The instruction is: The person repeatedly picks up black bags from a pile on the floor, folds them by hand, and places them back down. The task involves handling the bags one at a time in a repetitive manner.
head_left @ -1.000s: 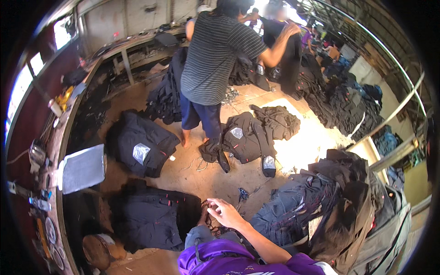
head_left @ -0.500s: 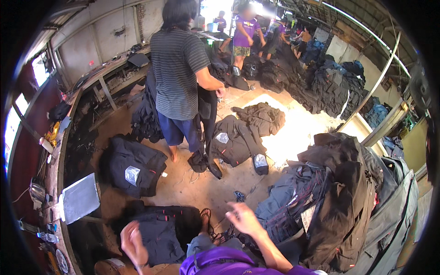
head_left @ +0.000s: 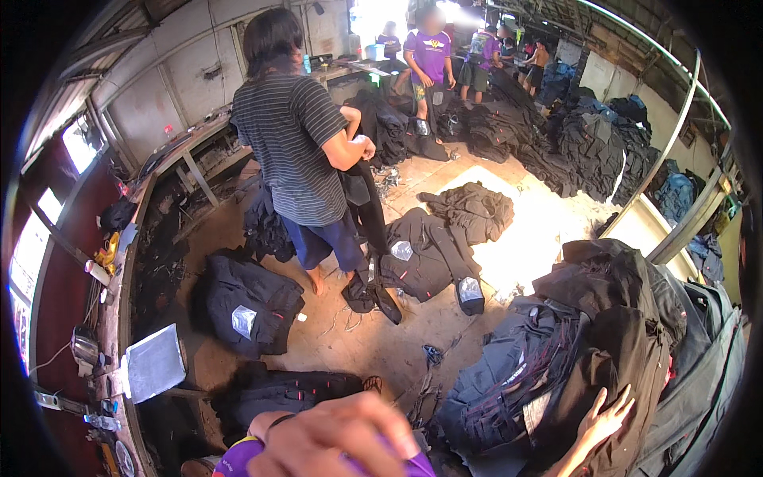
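My right hand (head_left: 606, 416) lies with its fingers spread against the dark brownish-black garments (head_left: 612, 350) heaped at the right; it grips nothing. My left hand (head_left: 342, 436) is close to the camera at the lower middle, in front of my purple shirt (head_left: 232, 461). Its fingers look bent, but blur hides whether they hold anything. Just beyond it, a folded stack of black trousers (head_left: 274, 394) lies on the floor, partly hidden by the hand. Left of my right hand, dark garments with red stitching (head_left: 517, 358) lie in the same heap.
A person in a striped shirt (head_left: 290, 143) stands ahead, holding a black garment. Black garment piles (head_left: 253, 298) with clear plastic pieces lie on the floor (head_left: 342, 334). A wooden bench (head_left: 119, 318) runs along the left. Several people work at the back. A slanting pole (head_left: 664, 155) stands right.
My right hand has moved right and down onto the heaped garments. My left hand has come up and across to the middle, nearer the camera. The striped-shirt person's arms are raised higher.
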Demonstrator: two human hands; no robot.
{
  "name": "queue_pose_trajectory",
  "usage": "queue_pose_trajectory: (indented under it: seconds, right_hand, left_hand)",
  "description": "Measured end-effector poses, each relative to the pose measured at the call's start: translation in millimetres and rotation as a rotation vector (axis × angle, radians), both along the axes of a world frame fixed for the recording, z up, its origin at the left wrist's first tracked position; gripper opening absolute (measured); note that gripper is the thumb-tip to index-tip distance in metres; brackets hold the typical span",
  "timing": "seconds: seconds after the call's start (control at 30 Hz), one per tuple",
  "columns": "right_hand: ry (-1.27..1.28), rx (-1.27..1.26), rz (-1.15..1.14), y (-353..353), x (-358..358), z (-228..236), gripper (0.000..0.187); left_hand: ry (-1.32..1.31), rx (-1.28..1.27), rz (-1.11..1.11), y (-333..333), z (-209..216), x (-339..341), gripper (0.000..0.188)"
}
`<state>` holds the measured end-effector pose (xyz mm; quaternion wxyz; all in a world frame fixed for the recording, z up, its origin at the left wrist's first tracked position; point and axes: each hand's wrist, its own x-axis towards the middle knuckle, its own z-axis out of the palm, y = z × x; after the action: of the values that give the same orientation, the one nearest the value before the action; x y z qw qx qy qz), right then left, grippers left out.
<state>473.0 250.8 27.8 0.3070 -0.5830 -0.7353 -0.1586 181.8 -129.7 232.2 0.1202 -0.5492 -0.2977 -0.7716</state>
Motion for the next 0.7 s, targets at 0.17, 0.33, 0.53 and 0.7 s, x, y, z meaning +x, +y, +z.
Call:
queue_pose_trajectory:
  seconds: [0.17, 0.33, 0.53, 0.7]
  right_hand:
    - [0.057, 0.115, 0.074, 18, 9, -28, 0.062]
    - [0.062, 0.070, 0.050, 11, 0, -18, 0.061]
    - [0.024, 0.168, 0.112, -6, -21, 4, 0.068]
    - [0.017, 0.223, 0.127, -12, -29, 11, 0.061]
  left_hand:
    - [-0.003, -0.311, -0.495, 39, -19, -37, 0.030]
    - [-0.230, -0.132, -1.014, 67, -28, -35, 0.037]
    - [-0.289, 0.012, -1.180, 79, -34, -56, 0.034]
    - [-0.445, 0.059, -1.311, 80, -34, -73, 0.028]
